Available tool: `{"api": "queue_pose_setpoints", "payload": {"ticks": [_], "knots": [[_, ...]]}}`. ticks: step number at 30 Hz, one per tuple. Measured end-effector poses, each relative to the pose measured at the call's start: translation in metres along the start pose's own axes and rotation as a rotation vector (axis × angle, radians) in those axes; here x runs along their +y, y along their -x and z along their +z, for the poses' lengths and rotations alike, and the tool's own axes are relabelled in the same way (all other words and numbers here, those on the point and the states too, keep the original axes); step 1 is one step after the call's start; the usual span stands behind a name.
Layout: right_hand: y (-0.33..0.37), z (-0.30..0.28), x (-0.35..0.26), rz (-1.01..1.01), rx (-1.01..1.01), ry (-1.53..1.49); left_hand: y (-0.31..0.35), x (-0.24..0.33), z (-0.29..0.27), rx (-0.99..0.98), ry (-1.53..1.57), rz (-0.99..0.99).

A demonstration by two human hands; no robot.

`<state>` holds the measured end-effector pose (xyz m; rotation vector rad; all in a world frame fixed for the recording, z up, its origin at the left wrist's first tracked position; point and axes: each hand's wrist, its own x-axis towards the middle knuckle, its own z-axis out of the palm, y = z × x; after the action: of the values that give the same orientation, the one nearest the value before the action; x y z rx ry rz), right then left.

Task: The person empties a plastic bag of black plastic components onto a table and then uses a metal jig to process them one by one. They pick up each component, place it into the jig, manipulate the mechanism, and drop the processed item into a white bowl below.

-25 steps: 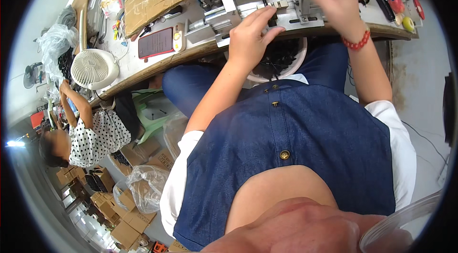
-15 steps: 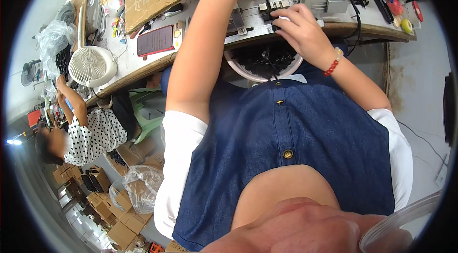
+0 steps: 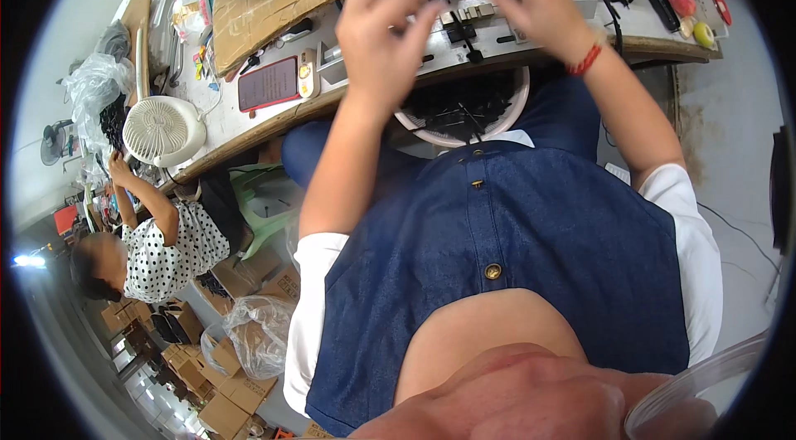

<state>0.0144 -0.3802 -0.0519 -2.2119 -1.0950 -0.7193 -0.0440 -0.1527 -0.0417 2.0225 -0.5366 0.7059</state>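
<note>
A thin black rod (image 3: 454, 19) with a small rounded knob at its near end slants across the metal fixture (image 3: 474, 13) on the bench. My left hand (image 3: 384, 29) is closed in a pinch on the rod, thumb and fingers meeting at its middle. To the right, my right hand (image 3: 531, 0) hovers over the fixture, somewhat blurred. Its fingers are apart and bent, and I see nothing between them. The fixture has small metal blocks on a pale plate, partly hidden behind both hands.
A white-rimmed basket (image 3: 520, 104) of black parts sits below the bench edge. Left on the bench are a red-edged phone (image 3: 268, 83), a white fan (image 3: 163, 131) and cardboard (image 3: 249, 21). A black cable (image 3: 609, 4) lies at the right. Another person (image 3: 178, 245) works at the far left.
My left hand has drawn back from the far side of the bench, now with the black rod. The right hand has lifted off the fixture and moved farther away.
</note>
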Motion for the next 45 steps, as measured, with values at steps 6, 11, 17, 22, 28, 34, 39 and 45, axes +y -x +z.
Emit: {"api": "queue_pose_setpoints", "payload": {"ticks": [6,11,17,22,28,34,39,45], "knots": [[-0.076,-0.008,0.061,0.051,-0.098,0.100,0.061,-0.001,0.028,-0.186,-0.095,-0.096],[-0.085,-0.014,0.064,-0.077,-0.189,0.111,0.068,-0.014,0.045,-0.181,-0.122,-0.089],[-0.055,-0.039,0.034,0.097,-0.167,-0.231,0.064,-0.002,0.035,-0.215,-0.190,-0.141],[0.006,-0.038,-0.030,0.204,-0.083,-0.288,0.007,-0.022,0.014,0.007,-0.303,0.065],[0.042,0.009,-0.056,0.074,-0.188,-0.075,-0.091,-0.068,-0.016,-0.009,-0.589,0.019],[0.051,0.030,-0.044,0.000,-0.256,0.071,-0.104,-0.082,-0.014,-0.121,-0.584,-0.037],[0.040,0.021,-0.042,-0.005,-0.261,-0.027,-0.102,-0.084,-0.020,-0.107,-0.509,-0.034],[-0.023,-0.004,0.038,0.017,0.060,0.098,-0.068,-0.035,-0.028,0.036,-0.350,0.091]]}}
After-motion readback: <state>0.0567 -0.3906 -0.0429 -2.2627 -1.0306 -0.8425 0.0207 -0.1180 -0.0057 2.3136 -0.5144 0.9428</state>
